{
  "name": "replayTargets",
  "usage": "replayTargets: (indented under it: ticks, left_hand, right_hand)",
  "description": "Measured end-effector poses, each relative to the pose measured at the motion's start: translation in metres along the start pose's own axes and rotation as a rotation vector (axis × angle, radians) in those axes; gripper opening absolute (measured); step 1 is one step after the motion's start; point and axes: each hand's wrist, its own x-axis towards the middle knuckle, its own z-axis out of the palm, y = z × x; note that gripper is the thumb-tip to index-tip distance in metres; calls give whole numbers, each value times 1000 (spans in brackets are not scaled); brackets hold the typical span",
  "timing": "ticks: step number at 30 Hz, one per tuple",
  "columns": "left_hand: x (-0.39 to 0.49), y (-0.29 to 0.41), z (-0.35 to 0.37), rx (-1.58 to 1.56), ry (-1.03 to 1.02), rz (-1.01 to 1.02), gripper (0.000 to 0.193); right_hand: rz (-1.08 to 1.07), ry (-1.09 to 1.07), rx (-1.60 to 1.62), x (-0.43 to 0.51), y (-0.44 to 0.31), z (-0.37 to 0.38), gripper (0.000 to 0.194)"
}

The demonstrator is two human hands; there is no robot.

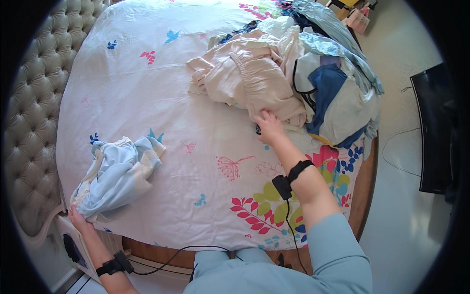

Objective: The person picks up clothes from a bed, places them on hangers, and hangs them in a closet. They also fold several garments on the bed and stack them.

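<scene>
My left hand (80,221) grips the lower edge of a light blue garment (121,176) with cream lace trim, which lies crumpled at the near left of the bed. My right hand (270,126) rests at the near edge of a pale pink garment (253,73) with a gathered elastic seam; its fingertips touch the cloth, and whether they grip it I cannot tell. A small dark item (258,129) shows beside the right palm. The pink garment lies on a heap of clothes, with a white and blue garment (330,99) at its right.
A white floral sheet (176,121) covers the bed. A tufted headboard (40,103) stands at the left, with a white bedside cabinet (79,246) near my left forearm. At the right, a flat-screen television (435,128) stands beyond the bed's wooden edge (367,198). Cables hang from straps on both forearms.
</scene>
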Motion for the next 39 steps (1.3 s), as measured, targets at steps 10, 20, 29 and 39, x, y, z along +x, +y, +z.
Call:
replayTargets:
  ticks: [10,20,29,39]
  left_hand:
    - [-21,8,-5,430,-97,666,32]
    - [-296,-130,148,216,-1062,-948,64]
    - [-283,-80,106,322,-961,-523,36]
    - [-256,149,-27,-30,-786,285,43]
  right_hand:
    - [274,165,312,30,34,40,14]
    - [-46,-668,1525,-160,-142,-63,28]
    - [-274,-1166,1430,-234,-179,-87,26]
    - [-252,-505,1304,-212,-160,-187,24]
